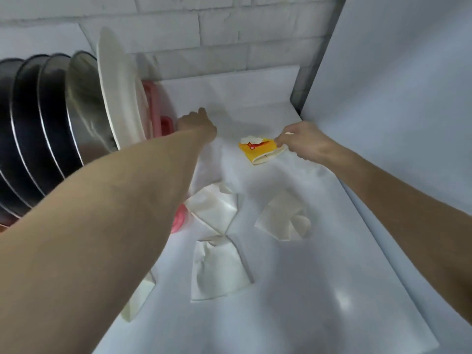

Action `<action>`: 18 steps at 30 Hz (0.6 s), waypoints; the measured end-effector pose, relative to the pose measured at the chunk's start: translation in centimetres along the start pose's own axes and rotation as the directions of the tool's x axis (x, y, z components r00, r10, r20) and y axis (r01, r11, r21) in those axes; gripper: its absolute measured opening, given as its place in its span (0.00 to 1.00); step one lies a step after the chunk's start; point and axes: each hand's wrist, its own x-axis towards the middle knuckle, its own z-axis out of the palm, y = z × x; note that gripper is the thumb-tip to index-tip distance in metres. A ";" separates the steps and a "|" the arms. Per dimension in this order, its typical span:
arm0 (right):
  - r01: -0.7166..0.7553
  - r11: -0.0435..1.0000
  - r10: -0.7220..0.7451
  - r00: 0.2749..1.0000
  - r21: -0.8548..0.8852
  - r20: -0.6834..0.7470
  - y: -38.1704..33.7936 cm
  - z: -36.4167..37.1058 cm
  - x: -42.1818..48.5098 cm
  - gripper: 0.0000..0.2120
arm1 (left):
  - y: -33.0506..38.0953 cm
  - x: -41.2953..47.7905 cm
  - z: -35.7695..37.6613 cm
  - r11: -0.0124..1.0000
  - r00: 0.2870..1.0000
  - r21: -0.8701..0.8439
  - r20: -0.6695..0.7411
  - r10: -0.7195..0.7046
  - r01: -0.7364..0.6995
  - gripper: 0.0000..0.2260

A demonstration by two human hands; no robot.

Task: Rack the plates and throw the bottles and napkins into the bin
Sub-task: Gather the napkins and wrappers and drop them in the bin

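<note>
A white plate (120, 98) stands upright at the right end of the pink rack (155, 111), beside several dark and metal plates (46, 118). My left hand (196, 123) rests just right of the white plate, fingers curled, and nothing shows in it. My right hand (301, 141) pinches the edge of a flattened yellow paper cup (258, 149) lying on the white table (293, 290). Three crumpled white napkins lie nearer me: one (217, 208) by my left forearm, one (283, 218) to its right, one (219, 269) in front.
A white brick wall (204, 34) runs behind the table and a pale panel (396, 85) closes the right side. Another white napkin (138, 300) peeks out under my left forearm. A pink round object (178, 218) shows beneath the same arm.
</note>
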 end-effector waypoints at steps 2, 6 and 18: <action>-0.020 0.998 0.018 0.999 0.061 0.040 0.7 -0.1 -0.8 0.16 | -0.1 0.1 0.6 0.998 0.997 0.038 0.059 0.054 -0.057 0.20; 0.000 0.995 0.001 1.000 0.103 -0.012 1.7 -0.7 -2.8 0.16 | 0.4 -0.5 0.9 0.984 0.990 0.112 0.032 0.138 -0.141 0.18; 0.109 0.993 -0.115 0.981 -0.046 -0.158 0.5 -0.5 -6.0 0.15 | 4.8 -8.0 -3.7 0.854 0.933 -0.393 -0.254 0.254 -0.340 0.03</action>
